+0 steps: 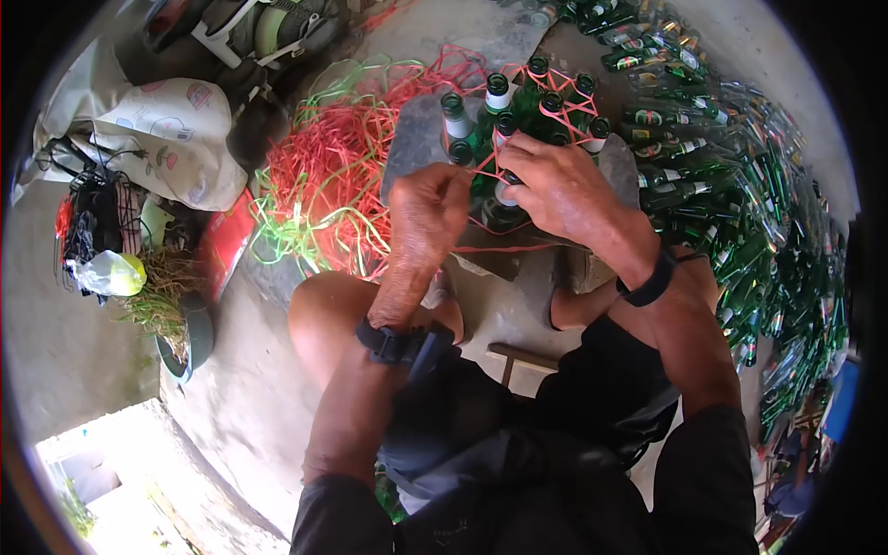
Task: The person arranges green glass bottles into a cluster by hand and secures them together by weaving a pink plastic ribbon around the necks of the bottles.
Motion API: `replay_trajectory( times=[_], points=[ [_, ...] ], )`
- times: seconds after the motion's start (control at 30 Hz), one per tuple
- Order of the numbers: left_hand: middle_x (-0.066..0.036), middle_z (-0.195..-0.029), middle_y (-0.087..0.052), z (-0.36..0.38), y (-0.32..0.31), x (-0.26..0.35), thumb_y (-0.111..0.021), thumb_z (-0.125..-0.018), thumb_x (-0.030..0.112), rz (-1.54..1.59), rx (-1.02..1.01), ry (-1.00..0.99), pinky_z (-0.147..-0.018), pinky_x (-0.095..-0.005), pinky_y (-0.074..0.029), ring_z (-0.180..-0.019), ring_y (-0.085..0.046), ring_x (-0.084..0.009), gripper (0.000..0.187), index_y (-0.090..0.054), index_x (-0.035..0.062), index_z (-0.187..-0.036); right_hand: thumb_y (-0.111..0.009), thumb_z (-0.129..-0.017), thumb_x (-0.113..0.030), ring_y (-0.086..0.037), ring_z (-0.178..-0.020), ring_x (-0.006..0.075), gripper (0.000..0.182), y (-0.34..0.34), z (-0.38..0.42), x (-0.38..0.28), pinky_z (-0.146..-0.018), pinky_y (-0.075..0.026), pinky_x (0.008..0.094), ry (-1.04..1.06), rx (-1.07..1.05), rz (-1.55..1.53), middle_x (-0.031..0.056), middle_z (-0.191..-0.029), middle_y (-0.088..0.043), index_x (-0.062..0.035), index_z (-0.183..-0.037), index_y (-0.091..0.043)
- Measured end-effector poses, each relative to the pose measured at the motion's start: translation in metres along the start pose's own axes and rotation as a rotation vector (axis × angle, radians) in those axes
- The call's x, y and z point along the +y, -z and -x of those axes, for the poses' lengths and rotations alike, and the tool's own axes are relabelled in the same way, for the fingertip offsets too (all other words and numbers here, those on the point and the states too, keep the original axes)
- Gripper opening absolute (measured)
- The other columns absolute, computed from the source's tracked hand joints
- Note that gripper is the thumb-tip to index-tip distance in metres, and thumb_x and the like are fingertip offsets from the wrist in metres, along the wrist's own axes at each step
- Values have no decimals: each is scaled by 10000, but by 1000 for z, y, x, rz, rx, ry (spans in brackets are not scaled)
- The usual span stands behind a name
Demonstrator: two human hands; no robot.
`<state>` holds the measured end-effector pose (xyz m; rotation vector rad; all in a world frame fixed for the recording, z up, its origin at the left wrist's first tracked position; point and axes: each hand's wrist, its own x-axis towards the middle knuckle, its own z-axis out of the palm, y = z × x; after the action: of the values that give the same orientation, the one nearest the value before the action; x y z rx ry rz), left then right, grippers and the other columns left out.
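Several green glass bottles (460, 127) stand upright in a tight group on a grey slab (413, 129). Pink plastic twine (566, 113) criss-crosses between their necks. My left hand (430, 208) is closed at the group's near left side, its fingertips pinching a strand of that twine. Over the near bottles, my right hand (569, 190) has its fingers bent and closed on the twine by a bottle neck, partly hiding the bottles beneath. A short stretch of twine runs between both hands, and another strand crosses low in front of the bottles.
A tangled heap of pink and green twine (338, 176) lies left of the slab. Many green bottles (684, 190) are piled on their sides along the right. At left are a pale printed sack (176, 129) and a bucket (191, 338) with dry grass.
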<state>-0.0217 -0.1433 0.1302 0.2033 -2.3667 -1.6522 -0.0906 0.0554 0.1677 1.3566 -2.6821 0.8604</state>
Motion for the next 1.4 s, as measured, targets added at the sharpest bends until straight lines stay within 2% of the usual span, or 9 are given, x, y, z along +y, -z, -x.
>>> replay_trajectory(
  times=[0.17,0.5,0.57,0.77,0.8,0.87,1.1,1.17,1.4],
  points=[
    [7,-655,-608,6,-3,3,-654,-961,48,-86,-24,-102,-568,-251,-438,-636,-508,-33,135,-753,-44,-956,-731,-839,-85,-664,-934,406,255,5,8,5,-765,-550,480,43,13,-6,137,-1080,-634,-19,-1062,-627],
    [4,-649,-601,22,-22,15,-655,-970,37,-89,-49,-80,-576,-243,-447,-641,-505,-24,113,-745,-31,-962,-751,-826,-37,-678,-916,385,264,24,22,11,-748,-550,467,43,-41,41,130,-1069,-632,-14,-1049,-613],
    [-199,-706,-678,24,-29,18,-698,-918,56,-93,1,-102,-595,-361,-529,-611,-715,-274,79,-743,-9,-916,-750,-828,-34,-677,-923,386,261,28,25,12,-752,-549,470,37,-37,35,131,-1067,-633,-17,-1052,-616],
    [-193,-714,-692,32,-53,19,-709,-910,72,-82,15,-186,-594,-395,-545,-674,-733,-361,59,-735,24,-889,-732,-831,-8,-670,-917,391,241,40,37,20,-761,-546,476,27,-39,41,133,-1039,-632,-28,-1045,-623],
    [-193,-714,-692,34,-54,22,-709,-910,72,-80,12,-188,-594,-395,-545,-674,-733,-361,59,-735,24,-889,-725,-825,6,-668,-912,393,238,42,39,22,-762,-545,475,29,-28,23,134,-1025,-631,-31,-1039,-626],
    [-131,-782,-704,37,-57,28,-659,-932,10,-87,-91,-136,-679,-284,-534,-727,-654,-92,78,-733,-7,-952,-716,-814,22,-665,-906,394,238,43,44,27,-757,-542,475,26,-5,33,134,-1010,-631,-30,-1029,-629],
    [-130,-724,-697,40,-67,35,-656,-919,-2,-118,-90,-149,-636,-304,-532,-675,-649,-98,89,-740,7,-947,-699,-786,55,-652,-892,409,222,46,51,30,-730,-519,491,12,45,-5,138,-976,-631,-16,-986,-636],
    [-188,-665,-671,37,-65,40,-715,-881,80,-129,-50,-162,-576,-424,-539,-646,-712,-387,61,-728,42,-835,-696,-789,68,-638,-901,418,225,46,51,30,-739,-511,486,-10,34,-13,149,-972,-618,-2,-993,-632],
    [-195,-671,-668,25,-47,53,-714,-861,65,-245,-124,-177,-580,-434,-533,-645,-699,-402,52,-730,49,-814,-700,-802,66,-646,-933,420,227,45,52,32,-744,-506,492,-2,33,2,156,-998,-633,-4,-1011,-649]
  ],
)
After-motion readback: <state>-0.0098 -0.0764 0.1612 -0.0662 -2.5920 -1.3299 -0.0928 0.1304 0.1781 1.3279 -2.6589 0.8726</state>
